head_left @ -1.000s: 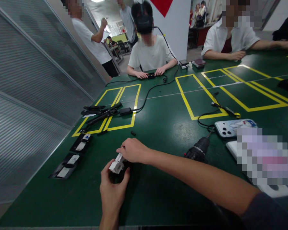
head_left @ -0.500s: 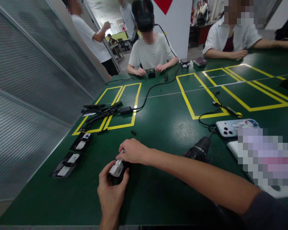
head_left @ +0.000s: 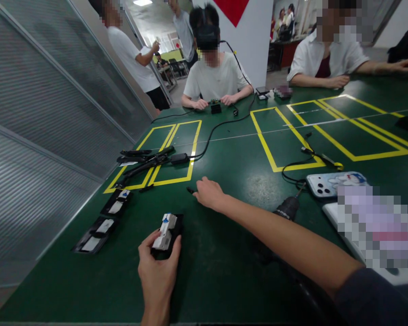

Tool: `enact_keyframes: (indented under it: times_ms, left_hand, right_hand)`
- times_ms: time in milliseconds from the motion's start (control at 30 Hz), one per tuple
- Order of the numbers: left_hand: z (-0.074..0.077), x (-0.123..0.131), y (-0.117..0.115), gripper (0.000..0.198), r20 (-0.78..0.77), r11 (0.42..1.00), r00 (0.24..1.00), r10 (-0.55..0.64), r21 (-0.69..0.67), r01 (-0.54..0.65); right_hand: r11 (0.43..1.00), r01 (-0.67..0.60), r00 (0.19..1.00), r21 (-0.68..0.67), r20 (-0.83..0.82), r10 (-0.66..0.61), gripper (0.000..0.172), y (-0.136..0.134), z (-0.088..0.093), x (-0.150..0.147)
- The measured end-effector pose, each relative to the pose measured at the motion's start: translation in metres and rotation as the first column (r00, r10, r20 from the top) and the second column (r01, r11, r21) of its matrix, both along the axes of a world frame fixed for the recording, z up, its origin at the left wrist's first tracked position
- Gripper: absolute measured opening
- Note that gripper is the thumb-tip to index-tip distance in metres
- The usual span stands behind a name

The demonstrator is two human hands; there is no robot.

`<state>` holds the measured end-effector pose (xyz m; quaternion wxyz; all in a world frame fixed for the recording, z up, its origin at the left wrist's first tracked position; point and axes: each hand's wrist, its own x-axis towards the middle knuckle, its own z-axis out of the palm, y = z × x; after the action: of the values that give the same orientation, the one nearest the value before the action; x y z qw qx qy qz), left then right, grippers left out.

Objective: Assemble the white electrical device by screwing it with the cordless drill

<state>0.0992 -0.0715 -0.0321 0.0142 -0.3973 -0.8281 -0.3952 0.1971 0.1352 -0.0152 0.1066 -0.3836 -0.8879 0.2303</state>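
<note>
My left hand [head_left: 158, 267] is closed around a small white block-like module with a blue part on top [head_left: 164, 233], its thumb and fingers on opposite sides. The module sits on a black plate [head_left: 178, 222], near the table's front. Farther forward, my right hand [head_left: 209, 194] has its fingers drawn together at one end of a small black piece [head_left: 190, 190], which lies on the table. The fingertips hide that end. A black power drill [head_left: 287, 208] lies partly behind my right forearm.
Two black plates with white modules [head_left: 116, 202] [head_left: 93, 235] lie at the left, near black tools and a cable [head_left: 149, 160]. Phones [head_left: 336, 183] lie at the right on the green table [head_left: 224, 280]. Across it, a person in a headset [head_left: 217, 77] handles a small board.
My right hand has left the white module and moved forward and right to the small black piece. The left hand keeps its hold. The person opposite has raised a small board.
</note>
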Motion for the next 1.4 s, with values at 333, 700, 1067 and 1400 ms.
enact_keyframes:
  times_ms: [333,700,1067,1400]
  left_hand:
    - [0.000,-0.005,-0.003,0.030,0.134,0.995,0.991,0.029,0.094,-0.041]
    - [0.002,-0.006,-0.001,0.027,0.228,0.978,0.973,0.043,0.191,-0.088]
    - [0.003,-0.008,0.001,0.033,0.306,0.963,0.952,0.028,0.247,-0.108]
    - [0.010,-0.012,0.003,0.038,0.428,0.985,0.901,0.076,0.111,-0.135]
  right_hand:
    - [0.993,0.074,0.997,-0.095,0.025,-0.072,0.013,0.006,0.002,-0.045]
    - [0.765,-0.323,0.914,-0.557,-0.393,0.100,0.006,-0.033,0.028,-0.004]
    - [0.623,-0.325,0.925,-0.711,-0.377,0.053,0.005,-0.073,0.042,-0.025]
    - [0.878,-0.315,0.933,-0.360,-0.287,0.217,0.007,-0.082,0.057,-0.009]
